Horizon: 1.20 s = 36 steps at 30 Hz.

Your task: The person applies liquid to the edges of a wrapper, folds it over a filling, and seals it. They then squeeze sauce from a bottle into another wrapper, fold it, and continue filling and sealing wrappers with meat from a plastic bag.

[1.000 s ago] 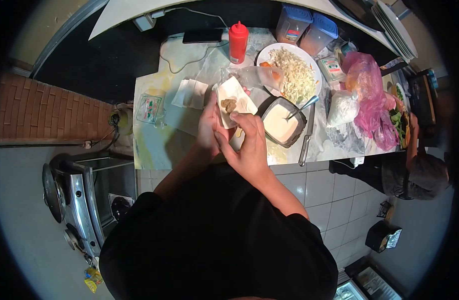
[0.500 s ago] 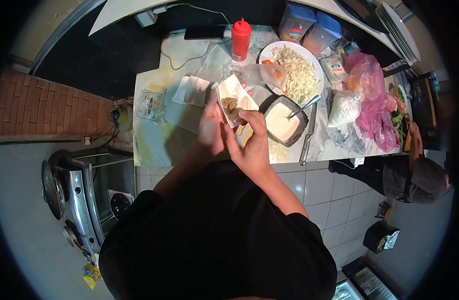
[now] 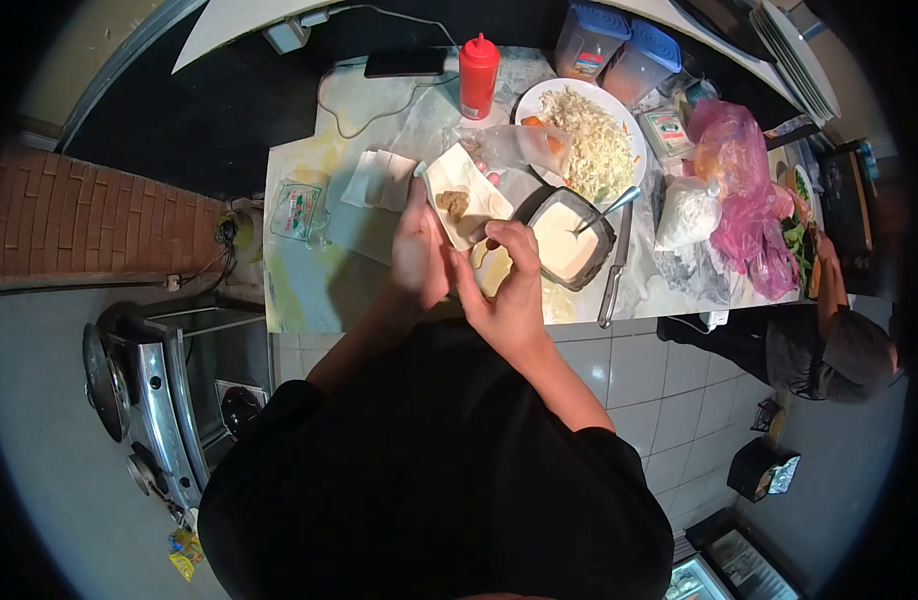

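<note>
A wrapper (image 3: 476, 178) with filling (image 3: 453, 205) is cupped in the curled left hand (image 3: 420, 252), its edge pinched by the closed fingers of the right hand (image 3: 510, 298).

Views: you have one camera, worn on your head.
Position: it sits above your shoulders, so your dark torso (image 3: 429, 470) fills the lower half of the picture.
Direction: it faces forward and steeply down, onto the desk (image 3: 309, 285) and the tiled floor (image 3: 629, 380) beneath its near edge.
Nearness: it is close. Your left hand (image 3: 419, 250) and right hand (image 3: 509, 295) meet at the wrapper (image 3: 469, 180), just above centre.
Lens: it is a fisheye, with bowed lines and dark corners.
Edges: a stove (image 3: 149, 400) shows at the left, and another person (image 3: 839, 350) at the far right.
</note>
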### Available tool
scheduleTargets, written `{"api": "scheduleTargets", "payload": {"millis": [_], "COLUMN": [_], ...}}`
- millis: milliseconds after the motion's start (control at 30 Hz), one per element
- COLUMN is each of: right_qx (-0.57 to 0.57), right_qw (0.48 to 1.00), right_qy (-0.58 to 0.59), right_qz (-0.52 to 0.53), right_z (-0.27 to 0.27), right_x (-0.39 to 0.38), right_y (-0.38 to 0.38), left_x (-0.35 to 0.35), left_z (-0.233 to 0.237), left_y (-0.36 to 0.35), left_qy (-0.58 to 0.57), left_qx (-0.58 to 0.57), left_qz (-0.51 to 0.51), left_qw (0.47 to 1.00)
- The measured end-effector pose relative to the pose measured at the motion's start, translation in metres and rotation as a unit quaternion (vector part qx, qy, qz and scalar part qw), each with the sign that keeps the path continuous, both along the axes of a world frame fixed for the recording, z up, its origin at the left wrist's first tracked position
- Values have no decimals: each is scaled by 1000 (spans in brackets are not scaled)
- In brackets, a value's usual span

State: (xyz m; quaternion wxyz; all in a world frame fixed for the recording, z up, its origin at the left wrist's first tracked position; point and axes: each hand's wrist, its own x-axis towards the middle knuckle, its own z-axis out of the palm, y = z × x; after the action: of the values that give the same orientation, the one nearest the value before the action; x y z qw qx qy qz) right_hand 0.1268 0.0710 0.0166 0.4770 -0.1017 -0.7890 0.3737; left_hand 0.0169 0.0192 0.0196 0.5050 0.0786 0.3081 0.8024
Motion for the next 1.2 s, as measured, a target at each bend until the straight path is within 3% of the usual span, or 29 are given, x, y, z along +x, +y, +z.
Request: {"api": "scheduleTargets", "payload": {"millis": [367, 533, 833, 1000, 1200], "right_qx": [-25, -41, -63, -58, -83], "right_qw": [999, 997, 993, 988, 989], "right_qy": [-21, -34, -44, -99, -80], "right_qz": [-32, -56, -91, -100, -92], "right_z": [-4, 1, 7, 11, 11], "right_x": [1, 2, 6, 15, 13], "right_y": [4, 6, 9, 11, 10], "left_x": [-1, 0, 3, 6, 8], "left_z": [-9, -18, -15, -9, -15], "left_y": [-7, -15, -26, -31, -29], "left_qy": [5, 66, 12, 22, 19], "left_qx": [34, 52, 30, 18, 26], "left_qz": [-24, -22, -70, -53, -58], "left_qw": [999, 996, 997, 998, 998]}}
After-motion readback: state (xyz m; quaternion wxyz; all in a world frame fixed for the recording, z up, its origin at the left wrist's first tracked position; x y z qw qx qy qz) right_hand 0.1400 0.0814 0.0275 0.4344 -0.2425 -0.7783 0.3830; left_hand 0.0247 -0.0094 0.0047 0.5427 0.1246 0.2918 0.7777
